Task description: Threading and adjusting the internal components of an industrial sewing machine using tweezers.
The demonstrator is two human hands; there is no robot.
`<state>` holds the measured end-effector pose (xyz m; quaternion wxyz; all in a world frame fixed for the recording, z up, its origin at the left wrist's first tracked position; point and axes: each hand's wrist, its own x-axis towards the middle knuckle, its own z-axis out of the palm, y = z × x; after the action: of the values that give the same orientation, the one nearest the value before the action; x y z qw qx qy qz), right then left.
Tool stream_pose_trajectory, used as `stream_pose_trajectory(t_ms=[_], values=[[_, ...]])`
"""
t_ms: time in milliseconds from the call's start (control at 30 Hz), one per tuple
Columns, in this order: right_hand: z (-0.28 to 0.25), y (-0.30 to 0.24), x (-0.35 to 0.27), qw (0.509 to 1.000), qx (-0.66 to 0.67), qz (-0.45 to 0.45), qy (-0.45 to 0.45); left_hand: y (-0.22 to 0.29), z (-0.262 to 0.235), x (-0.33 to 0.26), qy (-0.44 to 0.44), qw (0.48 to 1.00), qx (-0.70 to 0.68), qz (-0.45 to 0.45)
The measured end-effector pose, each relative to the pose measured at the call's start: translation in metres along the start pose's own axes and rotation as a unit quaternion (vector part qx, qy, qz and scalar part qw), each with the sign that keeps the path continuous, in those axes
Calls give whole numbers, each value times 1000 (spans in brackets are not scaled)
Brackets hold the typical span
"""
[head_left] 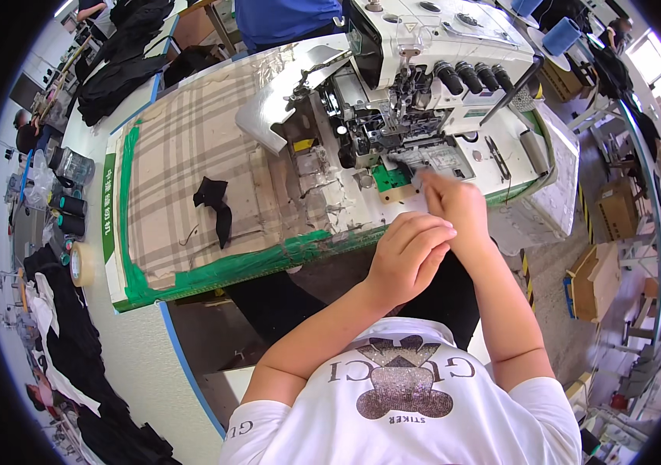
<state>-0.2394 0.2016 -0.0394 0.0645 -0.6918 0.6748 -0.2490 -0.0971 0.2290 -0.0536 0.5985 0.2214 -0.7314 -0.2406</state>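
Observation:
An overlock sewing machine (439, 46) stands in front of me with its lower front cover (268, 124) swung away, baring the metal loopers inside. Close to the machine's base, my right hand (458, 205) is closed, fingers pointing at the bed. A small dark piece (404, 167), smeared by motion, lies at its fingertips; its kind cannot be made out. My left hand (408, 260) is beside the right wrist, nearer to me, its fingers curled toward the thumb. Whatever it holds, if anything, is hidden. A green patch (389, 180) marks the bed just left of the right hand.
Tweezers (497, 157) rest on the machine table at right. A black fabric scrap (216, 203) lies on the checked, green-taped tabletop (168, 155). Thread spools (72, 215) and a tape roll (81, 263) stand at left. A cardboard box (594, 283) is on the right-hand floor.

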Motion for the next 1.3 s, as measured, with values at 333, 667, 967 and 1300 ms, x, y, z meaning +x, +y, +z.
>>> stream_pose_trajectory(t_ms=[333, 667, 967, 1300], values=[[-7, 2, 5, 992, -57, -105, -47, 0, -2, -7, -3, 1000, -1, -3], [-1, -8, -19, 977, -176, -103, -56, 5, -1, -13, -14, 999, -7, 27], [34, 20, -59, 985, -152, -68, 40, 11, 1, -16, -40, 998, 4, 44], [34, 54, -73, 987, 14, -112, 114, 15, 11, -25, -93, 995, 5, 45]])
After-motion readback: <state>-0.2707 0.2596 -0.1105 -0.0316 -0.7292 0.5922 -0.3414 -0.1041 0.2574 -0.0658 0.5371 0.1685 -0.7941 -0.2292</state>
